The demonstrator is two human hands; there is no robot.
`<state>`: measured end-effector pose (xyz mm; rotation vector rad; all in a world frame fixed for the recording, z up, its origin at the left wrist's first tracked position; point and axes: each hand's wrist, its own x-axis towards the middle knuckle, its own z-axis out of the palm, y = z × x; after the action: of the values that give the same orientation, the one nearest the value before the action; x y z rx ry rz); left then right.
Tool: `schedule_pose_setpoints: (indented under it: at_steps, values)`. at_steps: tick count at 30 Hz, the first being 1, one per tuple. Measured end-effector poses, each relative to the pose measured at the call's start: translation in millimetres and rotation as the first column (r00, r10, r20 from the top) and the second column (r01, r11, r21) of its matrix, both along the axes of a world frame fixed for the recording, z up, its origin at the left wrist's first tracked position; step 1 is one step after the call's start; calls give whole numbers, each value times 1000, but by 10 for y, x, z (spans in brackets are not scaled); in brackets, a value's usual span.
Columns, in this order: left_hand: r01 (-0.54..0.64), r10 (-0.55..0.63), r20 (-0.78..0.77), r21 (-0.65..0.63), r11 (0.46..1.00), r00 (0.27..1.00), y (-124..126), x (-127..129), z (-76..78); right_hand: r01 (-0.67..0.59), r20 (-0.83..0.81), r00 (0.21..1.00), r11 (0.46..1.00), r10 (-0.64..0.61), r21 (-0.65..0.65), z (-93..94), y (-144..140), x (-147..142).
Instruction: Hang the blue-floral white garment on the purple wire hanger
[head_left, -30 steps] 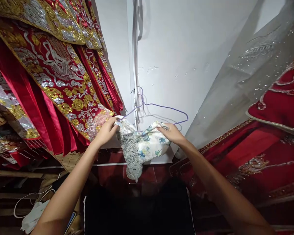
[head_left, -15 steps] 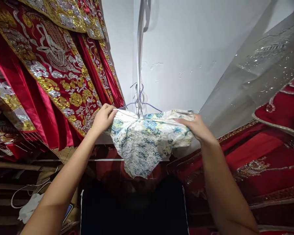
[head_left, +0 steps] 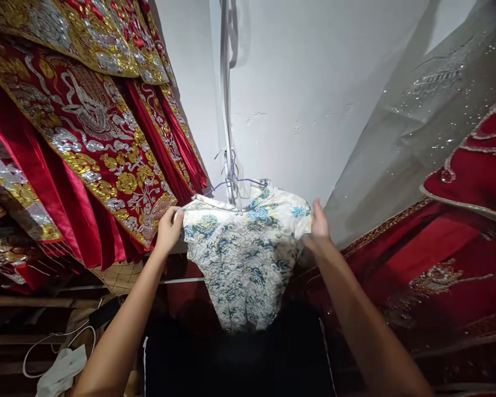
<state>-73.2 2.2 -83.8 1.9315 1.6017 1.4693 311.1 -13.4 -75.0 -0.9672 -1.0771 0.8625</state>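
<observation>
While the small white brocade dress with blue and green flowers hangs on its thin purple wire hanger against the white wall, your two hands frame it at the shoulders. Your left hand sits at nine o'clock from the garment's middle, its grip pinched shut on the left shoulder edge of the dress. Your right hand sits at three o'clock, fingers spread apart and pointing up, the palm laid flat against the right shoulder edge rather than clamped on it. The dress hangs with its long axis running twelve to six, collar up by the hanger hook, hem tapering down toward the dark area at six o'clock. Both hands are about equally near, each touching its own side, so the cloth lies directly between them, and its width spans the gap from grip to grip. At ten o'clock, just beside your left hand, hang red satin robes with heavy gold and silver embroidery; at three to four o'clock lies more red embroidered cloth under a sheer, glittering veil. A white cable trails at eight o'clock.
</observation>
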Motion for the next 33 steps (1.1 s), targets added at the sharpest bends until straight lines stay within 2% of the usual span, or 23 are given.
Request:
schedule_pose_setpoints:
  at_steps: [2, 5, 7, 9, 11, 13, 15, 16, 17, 18, 19, 20, 21, 22, 23, 24, 25, 26, 27, 28, 29, 31, 33]
  values:
    - [-21, 20, 110, 15, 1000, 994, 75, 1, -18, 11, -63, 998, 999, -14, -47, 16, -41, 82]
    - [-30, 2, 253, 107, 994, 967, 124, 107, 78, 150, -139, 978, 988, -152, -26, 159, -68, 120]
    - [2, -50, 267, 177, 984, 962, 48, 221, 206, 256, -195, 948, 967, -251, 1, 267, -102, 104]
    - [10, -62, 208, 243, 970, 976, -118, 357, 348, 350, -228, 914, 937, -337, 19, 299, -210, 48]
    - [43, -96, 167, 297, 954, 981, -324, 514, 474, 443, -212, 880, 895, -425, 47, 210, -431, -70]
    - [189, -256, 246, 266, 945, 935, -513, 678, 565, 499, -128, 864, 861, -486, 98, 14, -754, -258]
    - [397, -420, 460, 153, 905, 782, -653, 822, 618, 397, -18, 917, 906, -398, 145, -216, -1117, -486]
    - [491, -443, 579, 83, 867, 685, -704, 873, 632, 171, 173, 962, 958, -213, 228, -317, -1285, -597]
    - [568, -424, 680, 14, 823, 598, -746, 906, 639, -116, 366, 931, 958, 12, 263, -398, -1429, -695]
    - [622, -380, 756, -45, 782, 532, -781, 918, 640, -346, 508, 839, 911, 194, 224, -455, -1540, -774]
    - [660, -333, 807, -91, 746, 487, -814, 910, 636, -522, 610, 711, 844, 350, 124, -489, -1613, -827]
    - [692, -296, 836, -130, 710, 461, -847, 883, 632, -623, 651, 601, 782, 463, 18, -504, -1645, -852]
    - [722, -276, 846, -170, 670, 455, -883, 843, 630, -659, 654, 539, 750, 530, -65, -504, -1635, -849]
    - [754, -278, 838, -217, 620, 469, -922, 795, 634, -644, 643, 535, 757, 549, -111, -496, -1585, -823]
    - [784, -308, 810, -272, 558, 500, -964, 743, 645, -584, 633, 581, 804, 512, -114, -484, -1502, -778]
    - [802, -366, 757, -332, 497, 541, -1007, 693, 666, -488, 633, 650, 870, 420, -76, -471, -1391, -723]
    - [800, -446, 679, -382, 463, 583, -1047, 650, 696, -361, 639, 712, 932, 292, -24, -456, -1260, -663]
    - [780, -526, 580, -401, 480, 622, -1079, 614, 733, -231, 649, 745, 972, 153, 36, -439, -1119, -605]
    - [752, -590, 466, -389, 533, 659, -1098, 586, 774, -132, 665, 746, 988, 42, 86, -419, -976, -553]
    - [720, -629, 351, -354, 597, 694, -1100, 566, 818, -85, 685, 728, 990, -17, 115, -393, -840, -509]
    - [688, -643, 247, -317, 653, 725, -1081, 549, 860, -98, 705, 709, 989, -11, 113, -363, -715, -474]
    - [623, -627, 91, -288, 728, 774, -981, 513, 935, -209, 717, 680, 978, 152, -8, -289, -515, -432]
    - [534, -557, -17, -263, 804, 830, -821, 456, 989, -334, 638, 675, 925, 370, -183, -196, -382, -417]
